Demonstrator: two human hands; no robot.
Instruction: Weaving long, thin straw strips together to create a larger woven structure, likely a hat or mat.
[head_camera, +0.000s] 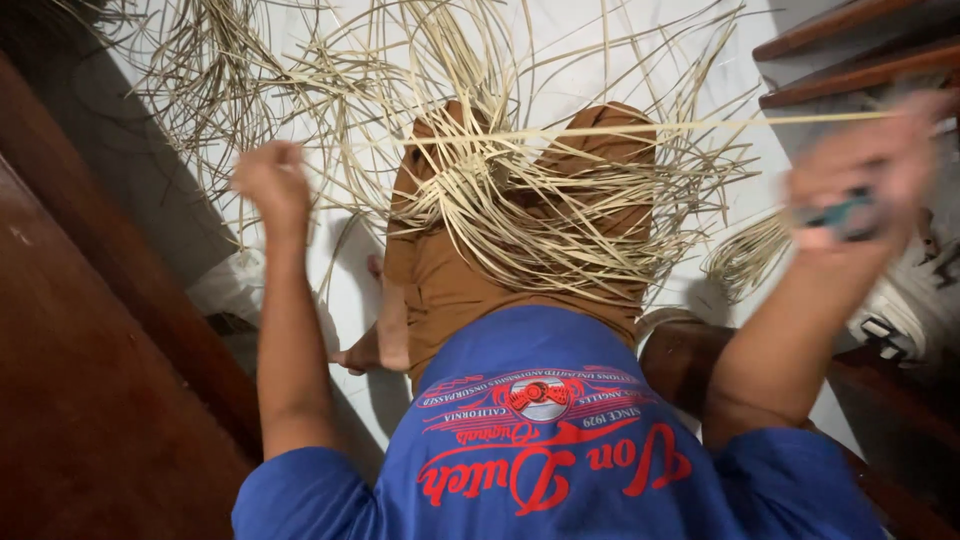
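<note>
pale cane strip is stretched taut across the lap, above a loose tangle of strips lying on the knees and white floor. the left hand is closed in a fist, apparently on the strip's near end. the right hand, blurred, is closed around a small dark tool. the step in hand is judged to be drawing or shaving one strip; steady tension is required next.
</note>
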